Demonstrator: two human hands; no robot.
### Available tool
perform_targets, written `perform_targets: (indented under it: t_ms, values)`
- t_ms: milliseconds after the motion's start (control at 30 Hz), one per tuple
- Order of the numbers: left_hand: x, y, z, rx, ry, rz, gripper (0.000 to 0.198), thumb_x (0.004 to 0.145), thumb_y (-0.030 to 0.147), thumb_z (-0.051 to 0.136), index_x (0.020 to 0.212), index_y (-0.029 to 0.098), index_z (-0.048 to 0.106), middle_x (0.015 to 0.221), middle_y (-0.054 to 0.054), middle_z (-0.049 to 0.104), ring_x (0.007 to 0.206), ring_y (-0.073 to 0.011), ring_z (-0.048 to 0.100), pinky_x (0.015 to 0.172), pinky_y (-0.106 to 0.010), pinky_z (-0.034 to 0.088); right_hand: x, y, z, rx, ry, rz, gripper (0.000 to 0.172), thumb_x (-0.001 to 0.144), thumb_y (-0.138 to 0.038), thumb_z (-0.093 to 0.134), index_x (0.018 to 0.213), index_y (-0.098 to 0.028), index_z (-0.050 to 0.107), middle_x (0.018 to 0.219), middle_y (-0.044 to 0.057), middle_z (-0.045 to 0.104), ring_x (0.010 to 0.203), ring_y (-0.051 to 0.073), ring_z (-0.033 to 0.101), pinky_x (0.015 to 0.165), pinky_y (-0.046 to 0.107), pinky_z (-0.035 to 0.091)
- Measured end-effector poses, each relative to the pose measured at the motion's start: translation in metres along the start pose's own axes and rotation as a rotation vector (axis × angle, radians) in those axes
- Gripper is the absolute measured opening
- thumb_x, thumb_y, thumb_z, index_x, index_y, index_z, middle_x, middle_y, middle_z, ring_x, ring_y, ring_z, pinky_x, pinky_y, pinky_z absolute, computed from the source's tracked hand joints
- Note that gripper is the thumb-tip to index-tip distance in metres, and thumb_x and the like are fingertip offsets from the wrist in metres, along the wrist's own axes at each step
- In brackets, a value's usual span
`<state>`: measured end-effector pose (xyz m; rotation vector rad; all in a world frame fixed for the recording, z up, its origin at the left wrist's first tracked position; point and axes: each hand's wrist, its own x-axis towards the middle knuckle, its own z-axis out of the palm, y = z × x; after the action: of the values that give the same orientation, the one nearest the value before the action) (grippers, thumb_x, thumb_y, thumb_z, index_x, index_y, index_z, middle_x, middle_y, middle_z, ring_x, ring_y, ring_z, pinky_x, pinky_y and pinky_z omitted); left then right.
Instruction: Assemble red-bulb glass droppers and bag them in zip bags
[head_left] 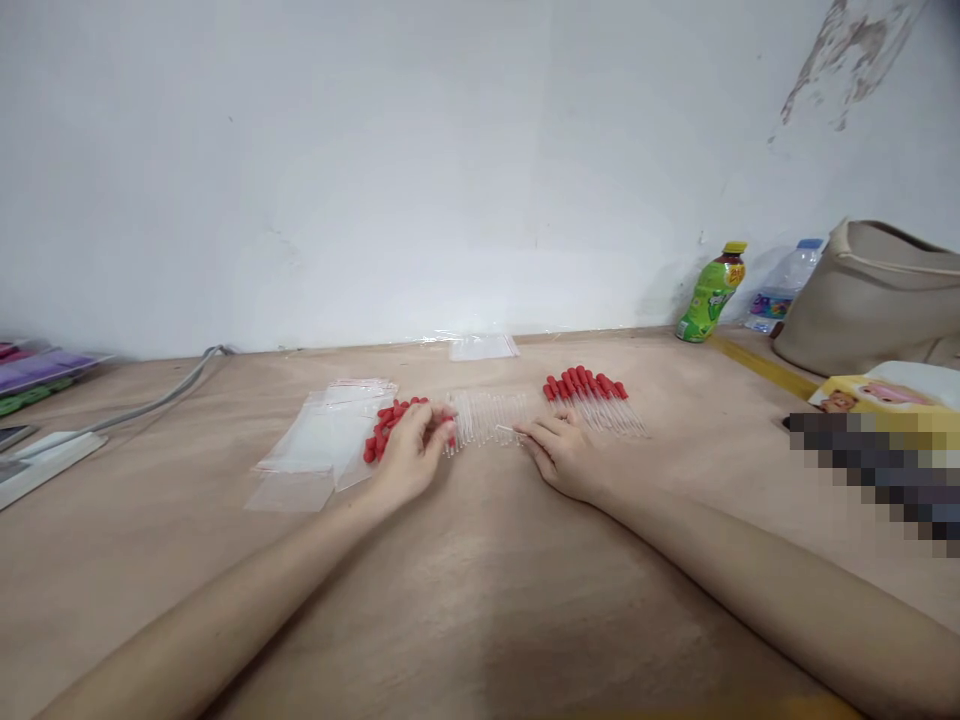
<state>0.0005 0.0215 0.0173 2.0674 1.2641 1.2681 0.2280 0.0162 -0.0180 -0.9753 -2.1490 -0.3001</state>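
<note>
My left hand is closed in a pinch, with a red rubber bulb showing at its thumb and fingertips. Just behind that hand lies a pile of loose red rubber bulbs, partly hidden by it. Between my hands, a row of clear glass dropper tubes rests on the wooden table. A thin glass dropper tube sticks out from the pinched fingers of my right hand, pointing left. Beyond the right hand, several droppers with red bulbs fitted lie side by side, bulbs toward the wall.
Clear zip bags are stacked left of the bulbs, and another bag lies by the wall. At the right stand a green drink bottle, a water bottle and a beige bag. A grey cable runs along the left.
</note>
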Motion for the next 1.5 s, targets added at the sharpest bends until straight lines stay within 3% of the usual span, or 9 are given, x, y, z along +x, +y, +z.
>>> perform_targets:
  t_ms: [100, 200, 367, 667, 867, 1067, 1333, 1500]
  values:
    - [-0.023, 0.005, 0.011, -0.154, -0.106, -0.024, 0.013, 0.078, 0.027, 0.053, 0.083, 0.016, 0.048, 0.078, -0.002, 0.052, 0.073, -0.0131, 0.053, 0.066, -0.024, 0.043, 0.0, -0.008, -0.003, 0.048, -0.025, -0.048, 0.019, 0.085, -0.017, 0.041, 0.093, -0.015, 0.058, 0.079, 0.005, 0.063, 0.069, 0.014, 0.054, 0.073, 0.032, 0.03]
    - [-0.031, 0.009, 0.016, -0.309, -0.19, -0.079, 0.014, 0.076, 0.024, 0.055, 0.079, 0.017, 0.044, 0.075, 0.001, 0.049, 0.069, -0.0103, 0.052, 0.062, -0.021, 0.041, -0.001, -0.014, -0.005, 0.085, -0.048, -0.083, 0.019, 0.085, -0.019, 0.041, 0.093, -0.015, 0.057, 0.08, 0.005, 0.063, 0.072, 0.014, 0.054, 0.074, 0.032, 0.03]
    - [-0.03, 0.007, 0.018, -0.462, -0.206, -0.154, 0.015, 0.076, 0.021, 0.056, 0.076, 0.017, 0.042, 0.075, 0.002, 0.052, 0.072, -0.0091, 0.055, 0.067, -0.021, 0.041, -0.003, -0.015, -0.004, 0.12, -0.043, -0.089, 0.018, 0.085, -0.019, 0.041, 0.093, -0.016, 0.057, 0.078, 0.004, 0.063, 0.07, 0.013, 0.053, 0.075, 0.033, 0.03]
    - [-0.026, 0.008, 0.019, -0.674, -0.261, -0.278, 0.026, 0.073, 0.031, 0.062, 0.077, 0.018, 0.04, 0.073, 0.002, 0.059, 0.087, -0.0152, 0.062, 0.078, -0.026, 0.043, -0.003, -0.016, -0.005, 0.143, -0.049, -0.046, 0.02, 0.086, -0.02, 0.039, 0.095, -0.016, 0.056, 0.078, 0.004, 0.063, 0.067, 0.012, 0.053, 0.075, 0.032, 0.032]
    - [-0.027, 0.009, 0.02, -0.626, -0.261, -0.277, 0.028, 0.073, 0.032, 0.062, 0.078, 0.017, 0.039, 0.076, 0.001, 0.059, 0.085, -0.0172, 0.063, 0.077, -0.029, 0.046, -0.002, -0.018, -0.008, 0.136, -0.066, -0.071, 0.02, 0.086, -0.021, 0.038, 0.095, -0.016, 0.055, 0.079, 0.004, 0.064, 0.066, 0.012, 0.054, 0.075, 0.032, 0.033]
    - [-0.028, 0.009, 0.023, -0.534, -0.283, -0.268, 0.032, 0.073, 0.033, 0.061, 0.095, 0.014, 0.049, 0.08, -0.003, 0.061, 0.072, -0.0144, 0.063, 0.071, -0.031, 0.049, -0.001, -0.021, -0.01, 0.207, -0.093, -0.115, 0.018, 0.085, -0.02, 0.039, 0.094, -0.016, 0.055, 0.075, 0.004, 0.062, 0.065, 0.012, 0.053, 0.069, 0.029, 0.034]
    - [-0.03, 0.008, 0.02, -0.389, -0.336, -0.191, 0.02, 0.077, 0.029, 0.055, 0.086, 0.012, 0.06, 0.07, -0.002, 0.062, 0.067, -0.0129, 0.06, 0.068, -0.026, 0.048, 0.0, -0.015, -0.011, 0.35, -0.188, -0.084, 0.02, 0.086, -0.018, 0.042, 0.099, -0.02, 0.057, 0.08, 0.002, 0.063, 0.067, 0.01, 0.054, 0.07, 0.029, 0.031]
    - [-0.033, 0.008, 0.02, -0.243, -0.369, -0.087, 0.018, 0.079, 0.028, 0.052, 0.084, 0.014, 0.062, 0.065, -0.002, 0.062, 0.061, -0.0128, 0.059, 0.061, -0.024, 0.048, 0.004, -0.014, -0.018, 0.204, -0.223, -0.155, 0.021, 0.085, -0.017, 0.042, 0.094, -0.021, 0.06, 0.074, 0.0, 0.062, 0.061, 0.009, 0.052, 0.068, 0.029, 0.028]
